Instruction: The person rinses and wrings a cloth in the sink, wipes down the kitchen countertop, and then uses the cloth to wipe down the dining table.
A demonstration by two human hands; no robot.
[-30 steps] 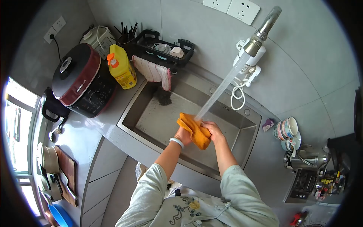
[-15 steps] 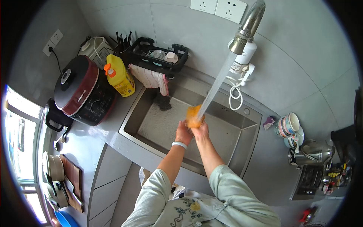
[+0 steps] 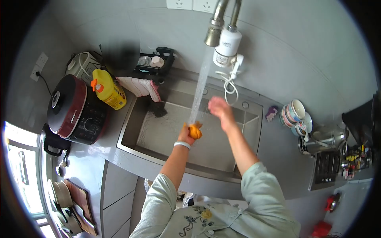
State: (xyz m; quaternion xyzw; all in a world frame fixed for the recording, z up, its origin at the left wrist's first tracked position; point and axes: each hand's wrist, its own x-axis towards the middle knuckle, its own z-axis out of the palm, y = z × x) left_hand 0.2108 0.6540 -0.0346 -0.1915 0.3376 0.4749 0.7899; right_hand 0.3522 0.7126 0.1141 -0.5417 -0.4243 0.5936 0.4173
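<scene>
A crumpled orange cloth (image 3: pixel 194 131) is bunched in my left hand (image 3: pixel 185 134), which is closed around it over the sink (image 3: pixel 168 156). Water from the faucet (image 3: pixel 213 35) runs down onto the cloth and fingers. My right hand (image 3: pixel 220 110) is raised to the right of the stream, apart from the cloth, with nothing visible in it. Its fingers look extended, though motion blurs them a little. A pale bracelet (image 3: pixel 182 144) circles my left wrist.
Left of the sink stand a yellow detergent bottle (image 3: pixel 109 90) and a dark red electric cooker (image 3: pixel 77 109). A striped rag (image 3: pixel 139 86) hangs over the sink's back left corner. Stacked bowls (image 3: pixel 293 112) and a purple scrubber (image 3: pixel 272 113) lie on the right. A white water heater (image 3: pixel 228 45) is behind the faucet.
My right hand has let go of the cloth and moved up and right. The cloth is now crumpled in my left hand alone. The view has shifted, and the faucet appears further left.
</scene>
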